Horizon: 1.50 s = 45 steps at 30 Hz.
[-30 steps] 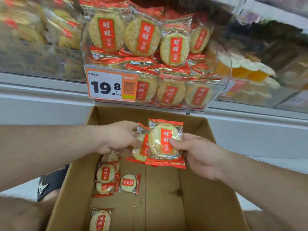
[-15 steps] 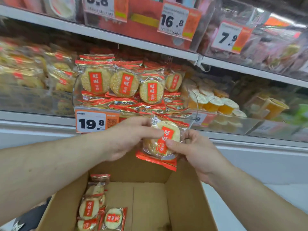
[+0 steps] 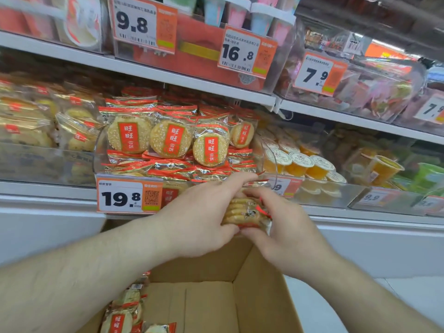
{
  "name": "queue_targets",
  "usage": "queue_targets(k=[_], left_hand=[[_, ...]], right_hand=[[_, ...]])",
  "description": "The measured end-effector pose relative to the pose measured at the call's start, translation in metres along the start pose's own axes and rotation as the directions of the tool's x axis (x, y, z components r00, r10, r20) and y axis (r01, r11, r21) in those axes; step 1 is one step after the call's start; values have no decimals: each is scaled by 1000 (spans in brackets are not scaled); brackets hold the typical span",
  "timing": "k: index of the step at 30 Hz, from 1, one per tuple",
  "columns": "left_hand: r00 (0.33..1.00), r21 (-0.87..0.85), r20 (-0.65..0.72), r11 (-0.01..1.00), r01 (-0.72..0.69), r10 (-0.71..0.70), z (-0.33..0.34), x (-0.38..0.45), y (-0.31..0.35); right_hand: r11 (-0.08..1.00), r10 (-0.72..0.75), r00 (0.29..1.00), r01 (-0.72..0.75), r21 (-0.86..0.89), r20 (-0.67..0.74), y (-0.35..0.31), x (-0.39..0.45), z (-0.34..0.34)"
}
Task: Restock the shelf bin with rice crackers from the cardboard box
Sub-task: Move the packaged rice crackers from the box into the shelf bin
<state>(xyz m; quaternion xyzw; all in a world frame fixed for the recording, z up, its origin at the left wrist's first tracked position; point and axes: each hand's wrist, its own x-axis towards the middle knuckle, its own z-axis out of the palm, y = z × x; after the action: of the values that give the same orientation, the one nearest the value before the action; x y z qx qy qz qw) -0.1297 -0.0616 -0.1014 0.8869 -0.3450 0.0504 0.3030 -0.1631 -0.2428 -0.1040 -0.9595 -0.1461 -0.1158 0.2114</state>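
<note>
A small stack of rice cracker packets [image 3: 245, 211] was held edge-on between the left hand [image 3: 199, 219] and the right hand [image 3: 281, 227], the fingers of both curled round it, just in front of the lower front edge of the clear shelf bin [image 3: 98, 150] and above the open cardboard box [image 3: 264, 280]. The bin was already seen to be well filled, with packets standing in a row across its front and more layered beneath them. In the box, a few packets [image 3: 122, 316] were seen lying at the near left corner, with much of its floor bare. The task was judged to be far along: the held stack was not yet placed in the bin, and the few packets in the box were left to be moved.
</note>
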Motion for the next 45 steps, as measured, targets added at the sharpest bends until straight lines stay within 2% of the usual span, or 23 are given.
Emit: queue_targets(k=[3,5,7,10,16,24,31,38,45], left_hand=[[988,168,-128,984,-60,82,-5,4,-8],[984,297,-166,955,-13,65,-6,5,-22],[989,424,-144,904,49,14,-2,4,-41],[995,553,-46,827,103,-93,3,-3,-60],[995,577,-47,811,97,-86,9,-7,-66],[998,600,-67,798,51,-13,13,-8,-79],[995,603,-54,792,98,-82,11,-2,-69],[996,670,-20,738,80,-89,11,30,-58],[986,672,-11,729,130,-165,14,50,-59]], right_hand=[[998,-6,985,-4,-61,-170,5,11,-24],[988,37,961,-76,-135,-274,11,28,-45],[961,57,945,-139,-239,-322,12,49,-60],[913,-7,957,-111,-392,-289,9,79,-59],[763,-36,987,-75,-642,-158,-4,129,-41],[693,31,991,-116,-711,-132,-15,140,-50],[639,50,996,-88,-764,-73,-18,152,-40],[646,15,994,-89,-758,-105,-13,152,-44],[687,62,994,-104,-719,-84,-2,169,-40]])
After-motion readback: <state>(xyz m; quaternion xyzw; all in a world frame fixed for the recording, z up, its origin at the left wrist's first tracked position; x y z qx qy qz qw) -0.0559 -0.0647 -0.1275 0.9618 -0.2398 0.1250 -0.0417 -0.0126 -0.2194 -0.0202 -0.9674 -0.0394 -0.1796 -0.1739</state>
